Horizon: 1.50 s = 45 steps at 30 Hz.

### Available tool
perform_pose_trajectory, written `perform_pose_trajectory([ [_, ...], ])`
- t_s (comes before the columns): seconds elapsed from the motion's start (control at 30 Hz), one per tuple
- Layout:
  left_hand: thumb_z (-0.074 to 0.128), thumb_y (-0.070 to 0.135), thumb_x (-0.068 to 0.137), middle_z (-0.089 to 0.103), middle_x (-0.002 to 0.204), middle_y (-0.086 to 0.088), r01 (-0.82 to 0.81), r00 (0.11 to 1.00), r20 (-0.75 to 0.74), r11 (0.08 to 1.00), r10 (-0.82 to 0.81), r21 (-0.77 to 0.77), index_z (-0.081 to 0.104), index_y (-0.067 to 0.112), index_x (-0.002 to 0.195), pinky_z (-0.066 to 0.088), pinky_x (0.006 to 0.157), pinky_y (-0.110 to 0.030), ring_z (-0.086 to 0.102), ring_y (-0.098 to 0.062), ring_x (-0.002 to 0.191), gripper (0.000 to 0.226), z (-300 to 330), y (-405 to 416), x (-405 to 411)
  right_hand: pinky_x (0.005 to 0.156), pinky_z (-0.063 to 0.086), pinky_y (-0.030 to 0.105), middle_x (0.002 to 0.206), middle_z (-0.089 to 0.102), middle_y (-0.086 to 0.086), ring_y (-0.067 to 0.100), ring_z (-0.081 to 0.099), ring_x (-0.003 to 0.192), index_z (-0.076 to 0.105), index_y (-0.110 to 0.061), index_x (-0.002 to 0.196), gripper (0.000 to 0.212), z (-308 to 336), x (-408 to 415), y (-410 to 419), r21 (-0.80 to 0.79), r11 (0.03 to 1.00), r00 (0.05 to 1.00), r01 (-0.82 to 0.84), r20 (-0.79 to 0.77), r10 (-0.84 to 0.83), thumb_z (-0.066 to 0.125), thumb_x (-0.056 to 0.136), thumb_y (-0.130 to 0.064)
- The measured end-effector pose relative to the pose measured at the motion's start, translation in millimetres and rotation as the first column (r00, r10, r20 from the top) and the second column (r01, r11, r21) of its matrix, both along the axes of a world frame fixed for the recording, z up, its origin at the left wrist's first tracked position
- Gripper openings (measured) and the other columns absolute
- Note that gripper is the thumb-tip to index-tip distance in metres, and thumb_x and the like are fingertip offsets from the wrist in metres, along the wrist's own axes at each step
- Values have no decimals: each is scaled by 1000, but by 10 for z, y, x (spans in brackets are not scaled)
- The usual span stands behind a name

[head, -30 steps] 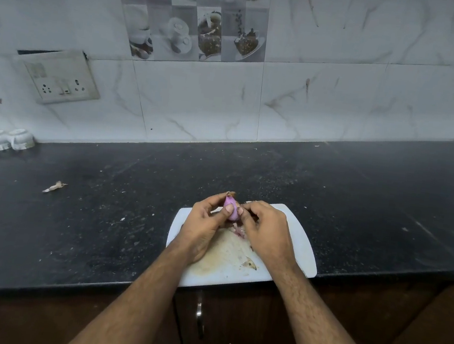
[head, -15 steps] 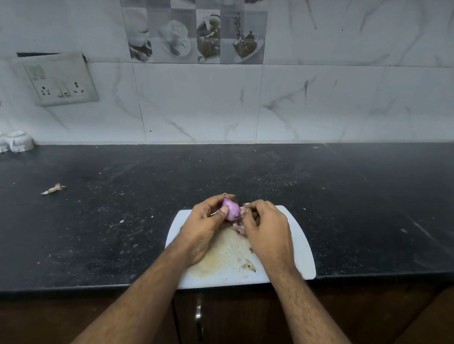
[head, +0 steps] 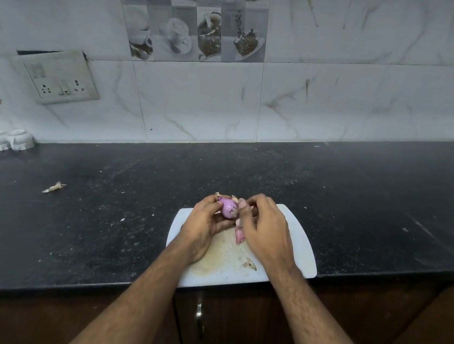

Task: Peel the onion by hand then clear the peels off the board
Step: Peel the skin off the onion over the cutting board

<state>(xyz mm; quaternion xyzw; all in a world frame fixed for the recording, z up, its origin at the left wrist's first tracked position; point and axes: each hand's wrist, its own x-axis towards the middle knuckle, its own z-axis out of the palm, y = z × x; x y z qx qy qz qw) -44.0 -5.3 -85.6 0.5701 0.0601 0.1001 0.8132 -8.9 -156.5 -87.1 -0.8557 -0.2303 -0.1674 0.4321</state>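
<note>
Marble-patterned wall tiles backed a dark speckled table (head: pixel 330 200), with a switch-and-socket plate (head: pixel 56 79) on the wall at left and white ceramic pieces (head: pixel 0 140) against the wall's foot. At the table's near edge lay a white cutting board (head: pixel 301 242), its centre stained yellowish. Above the board's far end, the left hand (head: pixel 204 225) gripped a small purple onion (head: pixel 229 207), fingers curled around it. The right hand (head: pixel 266 230) was just beside the onion, its fingertips pinching a strip of pinkish peel (head: pixel 240 203) at the onion's side. Loose pink peels (head: pixel 239 235) lay on the board between the two hands, and a brownish scrap of skin (head: pixel 249 265) rested nearer the board's front edge. A dry, pale peel fragment (head: pixel 54 187) lay on the table well apart to the left.
</note>
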Motion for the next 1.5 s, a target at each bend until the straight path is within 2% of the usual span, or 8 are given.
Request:
perform_pose_trajectory([
  [0.13,50,12,109,72,98,-17,12,1000,16,1000,-12,-5,63,-3,115,61,75,-30,75,-21,85,20,0,-22,-30,84,55,35,129,53,-10,10,58,109,45,-29,148,52,17,-34,29,-197,973,989,-121,59,135,50,102,-54],
  [0.37,49,18,110,76,95,-16,54,999,-6,999,-54,3,59,-10,121,63,76,-31,76,-20,85,32,16,-20,-46,73,50,24,96,59,-16,4,55,92,75,-22,107,19,15,-13,-26,-23,991,983,-130,129,132,71,95,-35],
  [0.57,50,18,110,71,88,-11,57,998,-14,998,-57,22,59,-12,122,61,73,-26,75,-14,79,33,40,-37,-58,68,50,32,83,58,-12,7,54,85,66,-20,83,16,36,-55,-27,-36,992,975,-119,187,124,71,95,-30],
  [0.9,50,22,110,65,85,-12,-9,1000,-9,1000,9,2,65,-2,105,61,75,-29,70,-21,82,29,-5,9,-29,65,53,36,92,57,-11,10,52,91,68,-22,98,10,-12,-46,8,-248,963,966,-106,205,159,69,95,-32],
  [1.1,43,12,111,73,106,-25,-99,994,-53,991,95,-90,52,-4,127,64,82,-36,78,-33,92,25,23,-17,-7,68,52,32,99,56,-12,11,57,87,63,-23,103,4,-6,-4,3,-198,980,995,-10,95,30,60,102,-23],
  [1.27,37,7,106,68,114,-32,-123,992,-51,988,119,-93,52,-3,125,64,80,-38,76,-39,97,26,15,-8,15,82,52,29,117,60,-7,12,54,106,67,-22,127,32,-39,43,8,-213,977,998,22,57,-10,56,100,-9],
  [1.4,43,13,110,74,98,-16,-111,993,-44,990,108,-83,53,0,118,62,90,-41,77,-30,94,17,3,-15,15,82,51,30,116,64,-6,12,54,103,68,-18,121,28,18,-35,11,-97,995,986,4,168,12,51,99,-21],
  [1.5,51,15,109,73,94,-13,-68,997,-46,994,64,-82,56,2,112,63,76,-33,77,-21,84,14,16,-25,-10,75,50,26,111,58,-9,9,55,96,65,-20,118,23,19,-70,24,-125,987,968,-104,213,130,53,105,-36],
])
